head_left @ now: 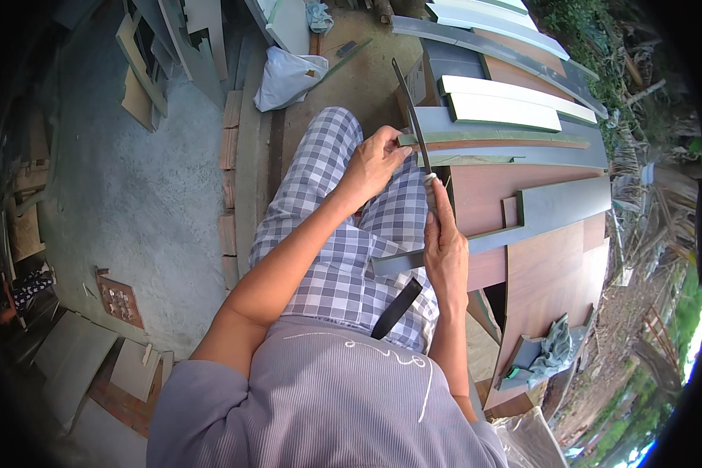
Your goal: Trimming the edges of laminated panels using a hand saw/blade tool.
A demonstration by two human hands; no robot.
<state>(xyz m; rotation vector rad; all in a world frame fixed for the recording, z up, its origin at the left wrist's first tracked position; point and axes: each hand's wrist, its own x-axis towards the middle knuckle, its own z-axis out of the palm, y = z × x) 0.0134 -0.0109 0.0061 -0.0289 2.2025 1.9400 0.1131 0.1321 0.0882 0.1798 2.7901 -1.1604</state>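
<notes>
My right hand (447, 246) is wrapped round the handle of a long, narrow dark blade (413, 113), its index finger stretched along the handle. Whether the blade is a knife's or a saw's I cannot tell. It points away from me and crosses a narrow green-and-brown strip of board (507, 143) near its left end. My left hand (376, 165) pinches that end of the strip, just left of the blade. Beside it lies another thin green-edged strip (476, 160), with a small dark piece on it. Nearer to me, a long grey board (561, 204) has a notch cut out.
White strips (499, 103) and a curved grey strip (491, 53) lie on the boards at the right. Near the right edge is a crumpled cloth (554, 351). A white bag (288, 78) stands on the floor ahead; panels (195, 47) lean at the far left.
</notes>
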